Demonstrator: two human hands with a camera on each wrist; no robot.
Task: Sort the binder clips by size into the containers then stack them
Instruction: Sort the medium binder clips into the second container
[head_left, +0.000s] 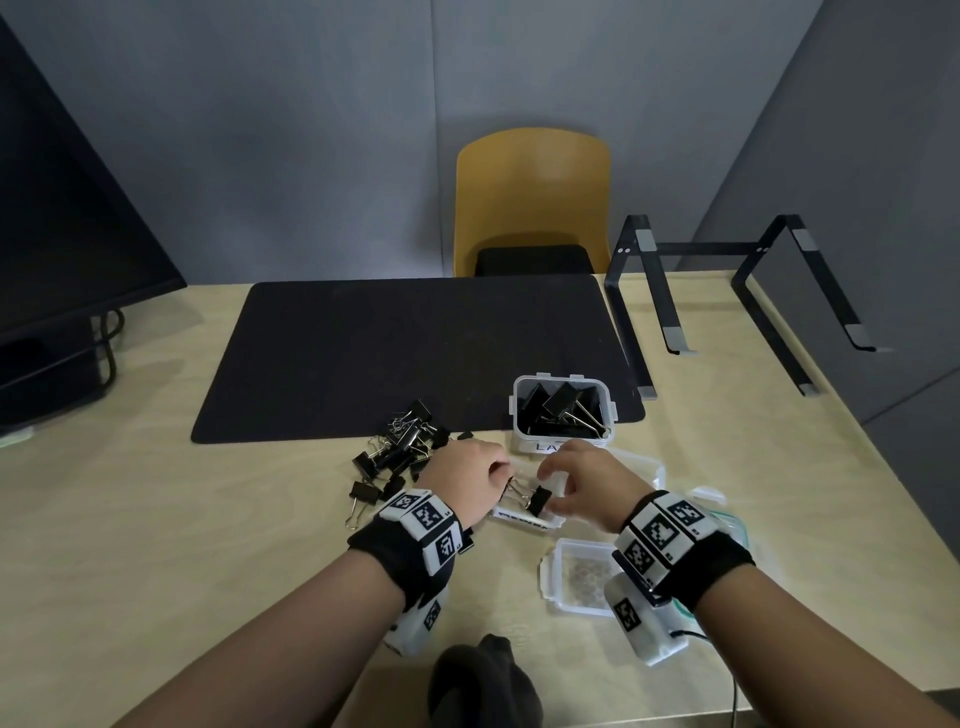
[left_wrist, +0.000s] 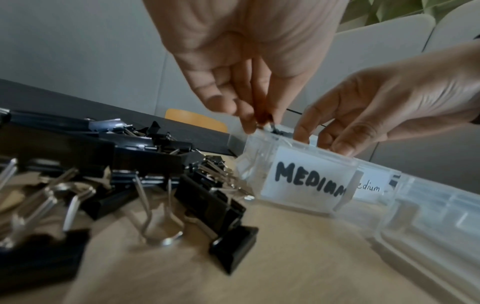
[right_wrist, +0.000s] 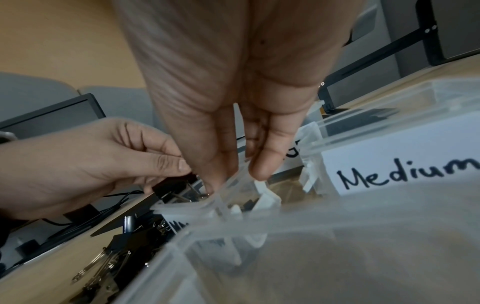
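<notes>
My left hand (head_left: 501, 475) pinches the wire handles of a black binder clip (head_left: 540, 498) just above a clear container labelled MEDIUM (head_left: 524, 522). In the left wrist view the left hand (left_wrist: 257, 123) holds the clip (left_wrist: 272, 128) at the container's (left_wrist: 306, 179) far rim. My right hand (head_left: 550, 488) steadies that container; in the right wrist view its thumb and a finger (right_wrist: 239, 176) pinch the rim (right_wrist: 197, 207). A pile of black clips (head_left: 400, 447) lies to the left of my left hand. A container (head_left: 563, 410) with large clips stands behind.
A second clear box labelled Medium (right_wrist: 405, 160) lies beside the first, to its right. An empty clear container (head_left: 576, 577) sits near my right wrist. A black mat (head_left: 415, 353), a laptop stand (head_left: 727, 291), a monitor (head_left: 62, 249) and a yellow chair (head_left: 530, 197) lie beyond.
</notes>
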